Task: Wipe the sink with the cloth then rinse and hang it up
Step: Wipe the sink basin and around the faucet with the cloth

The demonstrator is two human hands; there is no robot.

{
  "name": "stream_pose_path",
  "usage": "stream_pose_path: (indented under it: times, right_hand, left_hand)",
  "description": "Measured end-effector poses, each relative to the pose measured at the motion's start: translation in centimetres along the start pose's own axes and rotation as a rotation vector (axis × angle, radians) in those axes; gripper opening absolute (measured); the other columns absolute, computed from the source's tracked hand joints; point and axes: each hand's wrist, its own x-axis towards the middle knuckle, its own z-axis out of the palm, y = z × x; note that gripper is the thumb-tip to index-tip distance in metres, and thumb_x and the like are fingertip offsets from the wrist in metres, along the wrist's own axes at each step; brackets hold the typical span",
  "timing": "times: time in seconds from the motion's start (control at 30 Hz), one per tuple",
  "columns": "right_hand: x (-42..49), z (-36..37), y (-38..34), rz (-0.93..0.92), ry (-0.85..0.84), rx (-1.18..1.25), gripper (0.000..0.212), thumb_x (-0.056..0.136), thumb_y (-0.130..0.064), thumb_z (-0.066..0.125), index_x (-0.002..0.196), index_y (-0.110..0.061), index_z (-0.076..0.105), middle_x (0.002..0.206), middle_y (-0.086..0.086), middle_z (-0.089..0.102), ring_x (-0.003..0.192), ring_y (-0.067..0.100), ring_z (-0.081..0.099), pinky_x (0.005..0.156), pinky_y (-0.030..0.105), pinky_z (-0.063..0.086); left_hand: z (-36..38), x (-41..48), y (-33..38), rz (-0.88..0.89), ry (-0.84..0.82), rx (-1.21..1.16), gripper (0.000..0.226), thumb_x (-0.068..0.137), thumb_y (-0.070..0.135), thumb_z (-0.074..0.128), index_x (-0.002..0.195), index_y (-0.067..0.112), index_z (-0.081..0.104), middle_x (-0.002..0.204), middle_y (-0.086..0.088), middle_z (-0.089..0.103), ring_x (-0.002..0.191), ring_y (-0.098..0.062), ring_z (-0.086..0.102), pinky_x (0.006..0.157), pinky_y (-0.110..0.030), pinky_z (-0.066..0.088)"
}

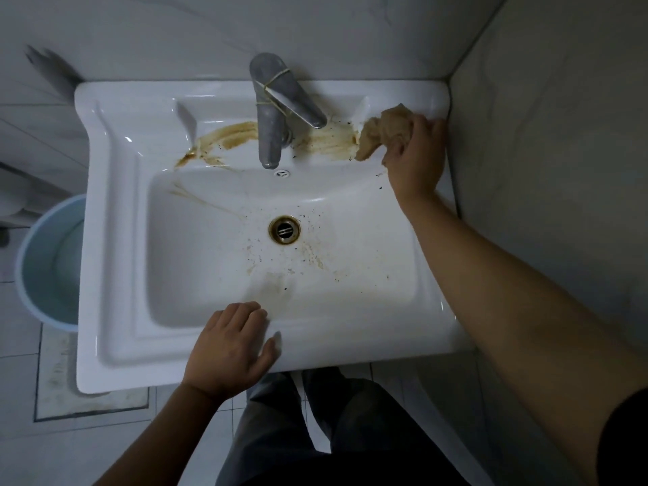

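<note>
Head view: the white sink (pixel 115 240) is mounted against a tiled wall, with a grey faucet (pixel 271 110) at the centre of its back ledge. Brown stains run along the ledge on both sides of the faucet and speckle the basin around the drain (pixel 284 229). The right hand (pixel 415 152) is closed around a bunched tan cloth (pixel 380 133), pressing it onto the back ledge near the right rear corner, at the end of the stain. The left hand (pixel 229 349) lies flat on the front rim, fingers together and curled over the inner edge, thumb apart. A blue bucket (pixel 49 261) stands on the floor left of the sink.
</note>
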Motion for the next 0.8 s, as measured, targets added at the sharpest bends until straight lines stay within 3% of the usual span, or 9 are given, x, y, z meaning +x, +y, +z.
stream_pose_path:
  times: [0.1, 0.3, 0.4, 0.53, 0.67, 0.8]
  right_hand:
    - [-0.8, 1.6, -1.9, -0.002, -0.021, 0.015, 0.039, 0.083, -0.015, 0.062, 0.121, -0.009, 0.058, 0.127, 0.017, 0.053, 0.116, 0.033, 0.054, 0.090, 0.039, 0.053]
    - [-3.9, 3.8, -5.5, -0.377, -0.165, 0.007, 0.049, 0.085, -0.018, 0.062, 0.134, -0.021, 0.062, 0.122, 0.015, 0.055, 0.114, 0.035, 0.050, 0.094, 0.040, 0.049]
    - [-2.4, 2.8, -3.5, -0.455, -0.179, -0.060, 0.047, 0.085, -0.016, 0.061, 0.131, -0.022, 0.063, 0.115, 0.012, 0.056, 0.108, 0.032, 0.053, 0.085, 0.037, 0.051]
    - [-0.9, 0.4, 1.7, -0.367, -0.086, -0.105, 0.045, 0.082, -0.008, 0.056, 0.125, -0.019, 0.064, 0.106, 0.012, 0.057, 0.097, 0.032, 0.055, 0.074, 0.042, 0.052]
    - [0.4, -0.7, 3.4, -0.296, -0.079, -0.212, 0.040, 0.085, -0.009, 0.053, 0.123, -0.015, 0.065, 0.115, 0.015, 0.058, 0.102, 0.034, 0.056, 0.083, 0.044, 0.052]
    - [-1.0, 0.4, 1.4, -0.238, -0.054, -0.266, 0.052, 0.079, -0.017, 0.039, 0.123, -0.011, 0.065, 0.114, 0.015, 0.064, 0.101, 0.038, 0.057, 0.080, 0.042, 0.051]
  left_hand:
    - [-0.1, 0.1, 0.0, 0.007, 0.003, 0.005, 0.034, 0.093, 0.046, 0.054, 0.098, 0.015, 0.066, 0.103, -0.002, 0.065, 0.088, -0.020, 0.058, 0.075, -0.033, 0.048]
    - [-0.1, 0.1, 0.1, 0.015, 0.002, 0.013, 0.034, 0.093, 0.045, 0.053, 0.096, 0.014, 0.067, 0.099, -0.002, 0.065, 0.085, -0.019, 0.058, 0.073, -0.032, 0.047]
    - [-0.2, 0.2, 0.2, 0.016, 0.002, 0.017, 0.034, 0.093, 0.045, 0.053, 0.097, 0.014, 0.068, 0.100, -0.002, 0.066, 0.086, -0.019, 0.059, 0.074, -0.031, 0.047]
    - [-0.2, 0.1, 0.1, 0.009, -0.001, 0.019, 0.036, 0.093, 0.046, 0.051, 0.098, 0.015, 0.067, 0.101, -0.002, 0.066, 0.088, -0.020, 0.059, 0.075, -0.033, 0.049]
    - [0.0, 0.0, 0.0, 0.000, -0.005, 0.011, 0.037, 0.093, 0.047, 0.051, 0.100, 0.015, 0.067, 0.103, -0.002, 0.065, 0.089, -0.020, 0.059, 0.076, -0.034, 0.050]
    - [-0.1, 0.0, 0.0, -0.003, 0.000, 0.007, 0.037, 0.093, 0.048, 0.051, 0.100, 0.015, 0.067, 0.103, -0.002, 0.066, 0.089, -0.020, 0.059, 0.076, -0.033, 0.050]
